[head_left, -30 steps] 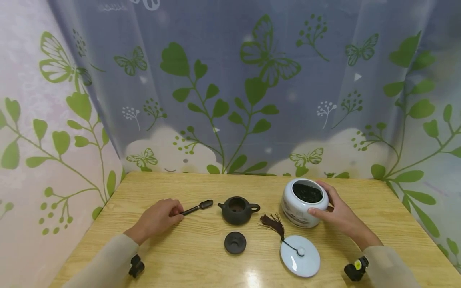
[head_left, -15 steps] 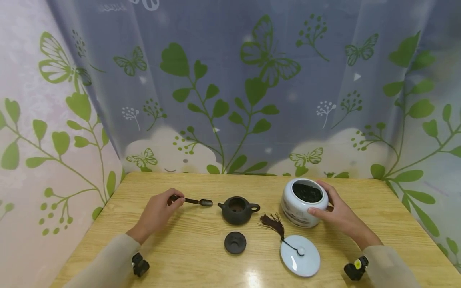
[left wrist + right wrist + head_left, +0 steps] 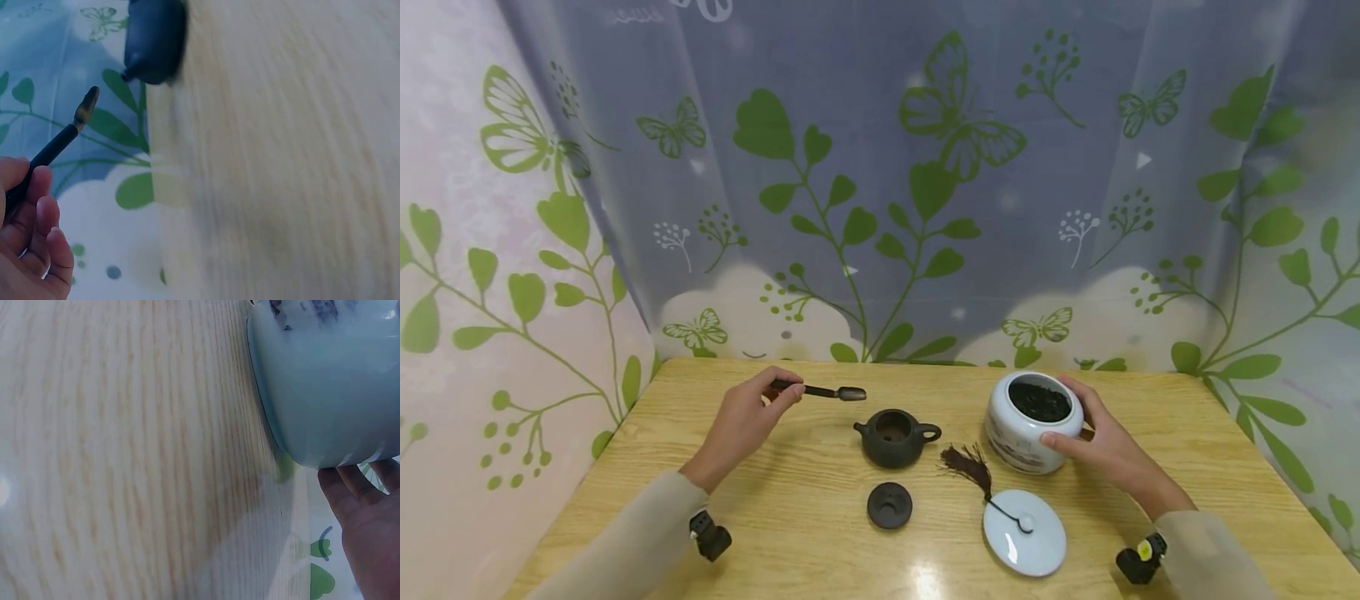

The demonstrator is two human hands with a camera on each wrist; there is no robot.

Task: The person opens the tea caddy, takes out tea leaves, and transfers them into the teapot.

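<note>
My left hand (image 3: 741,425) pinches the dark handle of a small tea scoop (image 3: 823,391) between thumb and fingers. It holds the scoop up over the table, its bowl pointing right, just behind and left of the dark clay teapot (image 3: 891,450). In the left wrist view the scoop (image 3: 57,144) angles up towards the teapot's spout. On the right, my right hand (image 3: 1112,454) grips a white porcelain tea jar (image 3: 1018,442), thumb in front and fingers behind. Dark tea leaves (image 3: 1040,402) fill much of the jar. The right wrist view shows fingertips against the jar's side (image 3: 331,394).
In front of the teapot lies its round dark lid (image 3: 890,506). The white jar lid (image 3: 1037,546), with a cord and brown tassel (image 3: 967,468), lies in front of the jar. A patterned curtain (image 3: 880,250) hangs behind the wooden table (image 3: 790,533).
My left hand has lifted the tea scoop off the table, moving back and slightly right, and the scoop has turned to point right. The right hand and tea jar have stayed put.
</note>
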